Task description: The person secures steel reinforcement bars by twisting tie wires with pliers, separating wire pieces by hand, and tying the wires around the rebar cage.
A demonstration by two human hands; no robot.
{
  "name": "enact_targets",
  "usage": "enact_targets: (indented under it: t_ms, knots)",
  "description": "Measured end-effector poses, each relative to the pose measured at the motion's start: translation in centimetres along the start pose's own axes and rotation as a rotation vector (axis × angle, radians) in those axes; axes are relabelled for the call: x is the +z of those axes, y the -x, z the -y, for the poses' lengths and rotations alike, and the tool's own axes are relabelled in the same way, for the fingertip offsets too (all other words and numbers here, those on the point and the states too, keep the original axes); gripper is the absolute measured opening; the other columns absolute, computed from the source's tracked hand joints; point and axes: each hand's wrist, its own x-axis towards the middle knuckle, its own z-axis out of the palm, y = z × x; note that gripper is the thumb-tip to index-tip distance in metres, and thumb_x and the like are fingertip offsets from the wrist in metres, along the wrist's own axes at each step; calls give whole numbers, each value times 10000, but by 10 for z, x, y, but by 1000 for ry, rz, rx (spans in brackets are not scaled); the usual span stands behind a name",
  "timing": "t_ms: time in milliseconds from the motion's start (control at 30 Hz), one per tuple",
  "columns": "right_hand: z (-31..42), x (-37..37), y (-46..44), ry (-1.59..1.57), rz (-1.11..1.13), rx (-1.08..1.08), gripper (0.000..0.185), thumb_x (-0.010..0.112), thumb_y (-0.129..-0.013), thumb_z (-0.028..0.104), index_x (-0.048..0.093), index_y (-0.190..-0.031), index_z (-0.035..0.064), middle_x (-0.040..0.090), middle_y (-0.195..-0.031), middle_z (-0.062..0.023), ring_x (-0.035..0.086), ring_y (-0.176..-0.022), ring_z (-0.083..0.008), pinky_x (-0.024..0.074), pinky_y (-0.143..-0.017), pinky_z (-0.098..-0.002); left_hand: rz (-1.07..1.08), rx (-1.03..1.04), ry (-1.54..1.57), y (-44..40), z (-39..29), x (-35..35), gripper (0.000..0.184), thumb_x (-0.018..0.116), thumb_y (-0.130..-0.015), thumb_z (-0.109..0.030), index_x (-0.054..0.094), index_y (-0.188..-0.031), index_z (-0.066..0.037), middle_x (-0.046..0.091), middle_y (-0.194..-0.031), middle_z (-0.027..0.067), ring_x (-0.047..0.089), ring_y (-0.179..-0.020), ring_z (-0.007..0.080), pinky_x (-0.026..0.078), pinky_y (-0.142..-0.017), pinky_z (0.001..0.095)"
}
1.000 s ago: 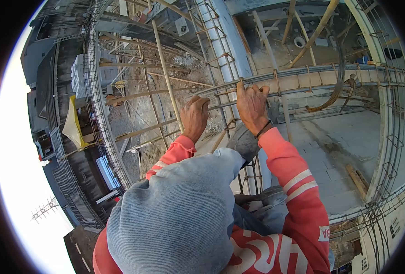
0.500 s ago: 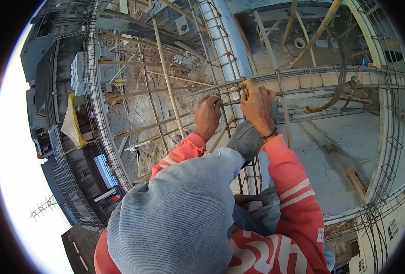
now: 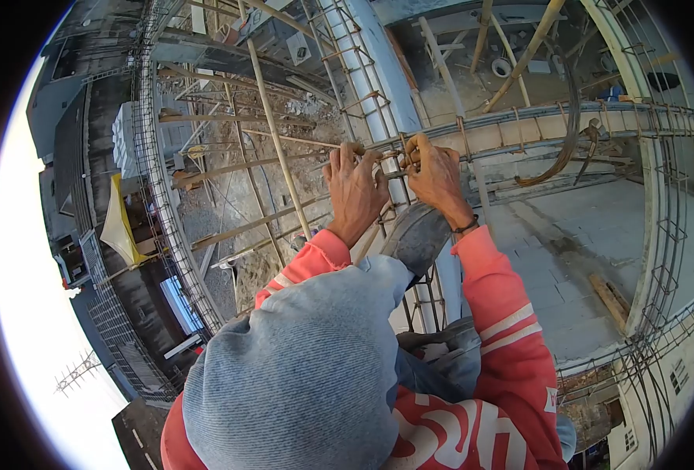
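My left hand (image 3: 355, 192) is raised at the steel bars, its fingers curled at the end of a rusty rebar tie near the beam crossing. Close to its right, my right hand (image 3: 439, 176) pinches at the same rusty tie, thumb and index finger together. The horizontal rebar cage (image 3: 519, 131) runs from between my hands to the right. Behind them the upright-looking rebar cage (image 3: 370, 70) lies along a pale beam. What exactly lies between my fingertips is too small to make out.
A dark boot (image 3: 419, 235) rests on the beam below my hands. A bundle of tie wire (image 3: 562, 157) and a hammer (image 3: 594, 135) hang on the right cage. Bamboo and timber props (image 3: 272, 129) stand to the left over rubble.
My left hand has moved up and closer to my right hand, its fingers spreading somewhat. My right hand has shifted slightly left. The whole view has turned a little.
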Motion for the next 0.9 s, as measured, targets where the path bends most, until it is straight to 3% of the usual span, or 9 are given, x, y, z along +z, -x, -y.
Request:
enact_targets:
  t_ms: [67, 100, 167, 267, 400, 500, 700, 900]
  knots:
    - [5, -6, -2, -1, 89, 73, 350, 666, -726, 57, 567, -1056, 113, 696, -828, -89, 668, -890, -305, 337, -948, -443, 91, 195, 91, -17, 5, 3, 299, 661, -792, -24, 751, -1046, -155, 535, -1071, 80, 513, -1042, 299, 406, -879, 443]
    - [6, -6, -3, 2, 91, 71, 350, 666, -726, 57, 567, -1056, 113, 696, -828, -89, 668, -890, -305, 337, -948, -443, 88, 192, 92, -26, 10, 5, 299, 661, -792, -24, 751, -1046, -155, 535, -1071, 80, 513, -1042, 299, 406, -879, 443]
    - [4, -4, -5, 0, 86, 98, 362, 664, -712, 59, 562, -1056, 107, 707, -847, -98, 673, -891, -310, 337, -947, -443, 175, 384, 183, -40, 22, 9, 274, 689, -812, -70, 756, -1056, -174, 524, -1107, 79, 502, -1061, 284, 397, -860, 440]
    - [5, -1, -5, 75, 79, 131, 407, 643, -737, 59, 535, -1129, 76, 729, -927, -107, 682, -956, -295, 342, -970, -458, 286, 443, 120, -46, 26, 12, 264, 718, -823, -122, 758, -1079, -172, 512, -1143, 77, 493, -1084, 276, 386, -862, 429]
    - [0, -3, -2, 36, 94, 81, 405, 632, -744, 55, 529, -1135, 76, 729, -923, -109, 683, -948, -289, 339, -965, -458, 344, 512, 6, -52, 35, 17, 276, 744, -810, -214, 757, -1086, -226, 490, -1174, 67, 479, -1114, 276, 398, -894, 448]
    - [0, -3, -1, 30, 108, 78, 397, 638, -751, 52, 527, -1131, 76, 730, -923, -105, 686, -932, -282, 337, -957, -459, 427, 469, 77, -60, 40, 25, 220, 731, -833, -228, 768, -1048, -204, 499, -1170, 76, 481, -1143, 283, 404, -911, 445]
    - [-1, -5, 4, 88, 55, -16, 398, 671, -761, 58, 533, -1134, 76, 708, -894, -109, 664, -930, -316, 368, -923, -457, 433, 644, -16, -77, 36, 19, 146, 749, -809, -239, 784, -948, -214, 508, -1169, 67, 490, -1151, 273, 418, -933, 452]
    - [-1, -10, 16, 104, -69, -214, 291, 719, -749, 94, 615, -1016, 42, 663, -997, -129, 604, -998, -339, 393, -962, -472, 362, 817, 51, -77, 28, 13, 108, 736, -772, -211, 771, -871, -187, 574, -1121, 4, 519, -1101, 236, 415, -911, 404]
